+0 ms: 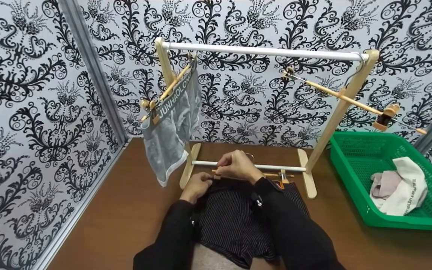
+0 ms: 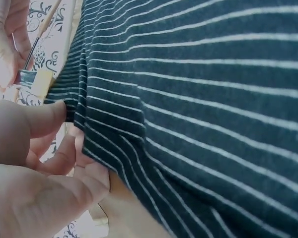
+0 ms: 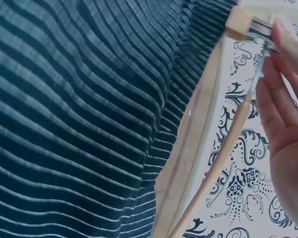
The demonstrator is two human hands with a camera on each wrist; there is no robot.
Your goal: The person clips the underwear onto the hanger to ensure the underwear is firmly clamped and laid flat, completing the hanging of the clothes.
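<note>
Black shorts with thin white stripes [image 1: 234, 213] lie on the brown table in front of me. My left hand [image 1: 198, 184] pinches the left corner of their waistband between thumb and fingers; the edge shows close up as striped cloth [image 2: 139, 99] in the left wrist view. My right hand [image 1: 239, 165] grips a wooden clip [image 3: 238, 21] on a clip hanger [image 3: 216, 166], right beside that corner. Whether the clip's jaws bite the cloth is hard to tell. The hanger's other clip [image 1: 284, 177] sits at the right end of the waistband.
A wooden rack [image 1: 324, 123] with a white top rail [image 1: 261, 50] stands behind the shorts. Grey shorts [image 1: 173, 120] hang at its left on a hanger, and a bare clip hanger [image 1: 362, 105] at its right. A green basket [image 1: 351, 187] holds white and pinkish cloth [image 1: 407, 185].
</note>
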